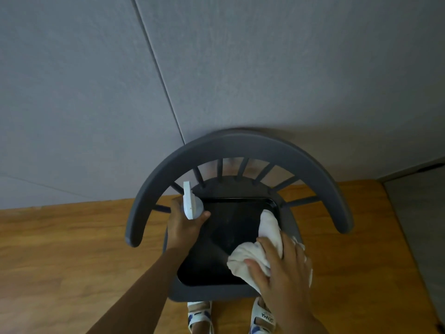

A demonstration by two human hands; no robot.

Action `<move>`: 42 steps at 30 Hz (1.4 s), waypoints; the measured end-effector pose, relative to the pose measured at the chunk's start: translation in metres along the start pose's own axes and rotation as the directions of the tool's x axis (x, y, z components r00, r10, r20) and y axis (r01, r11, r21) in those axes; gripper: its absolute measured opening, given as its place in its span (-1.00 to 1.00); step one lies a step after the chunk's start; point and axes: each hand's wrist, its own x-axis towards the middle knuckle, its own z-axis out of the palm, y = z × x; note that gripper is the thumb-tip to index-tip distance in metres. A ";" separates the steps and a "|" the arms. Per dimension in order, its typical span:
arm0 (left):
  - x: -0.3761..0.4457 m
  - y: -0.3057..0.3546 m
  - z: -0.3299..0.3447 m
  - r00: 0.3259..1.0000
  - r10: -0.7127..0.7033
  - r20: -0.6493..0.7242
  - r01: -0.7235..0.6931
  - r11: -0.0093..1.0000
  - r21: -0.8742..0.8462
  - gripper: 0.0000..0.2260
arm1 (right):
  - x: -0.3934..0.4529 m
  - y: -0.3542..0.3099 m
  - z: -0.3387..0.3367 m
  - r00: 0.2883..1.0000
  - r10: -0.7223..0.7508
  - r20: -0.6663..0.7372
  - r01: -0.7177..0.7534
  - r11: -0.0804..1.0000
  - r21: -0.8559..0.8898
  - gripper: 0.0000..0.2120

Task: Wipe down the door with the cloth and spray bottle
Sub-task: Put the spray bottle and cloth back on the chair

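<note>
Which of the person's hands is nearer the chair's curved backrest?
Left. The left hand holds the spray bottle just beneath the backrest; the right hand holds the cloth near the seat's front.

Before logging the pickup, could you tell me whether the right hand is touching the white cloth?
Touching: the head view shows the right hand gripping the cloth.

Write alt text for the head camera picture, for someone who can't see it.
Seen from above, a person's left hand grips a white spray bottle and the right hand grips a white cloth over a black tray on a grey chair. The chair stands on a wooden floor against a grey wall.
</note>
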 end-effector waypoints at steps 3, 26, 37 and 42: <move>0.006 0.002 0.002 1.000 0.024 0.009 -0.025 0.999 0.036 -0.34 | 0.010 0.007 0.009 1.000 0.004 -0.020 -0.004 1.000 0.003 -0.57; -0.048 0.011 0.068 0.882 0.439 0.168 -0.250 0.740 -0.624 -0.84 | 0.047 0.005 0.022 0.945 0.314 0.091 -0.221 0.410 0.885 -0.33; -0.039 0.041 0.014 0.760 0.572 0.308 -0.250 0.695 -0.674 -0.66 | 0.073 0.082 -0.026 0.859 -0.136 0.493 -0.474 0.150 0.868 -0.42; -0.038 0.037 0.019 0.884 0.394 0.251 -0.149 0.748 -0.647 -0.79 | 0.071 0.067 -0.042 0.979 0.060 0.194 -0.198 0.487 0.850 -0.69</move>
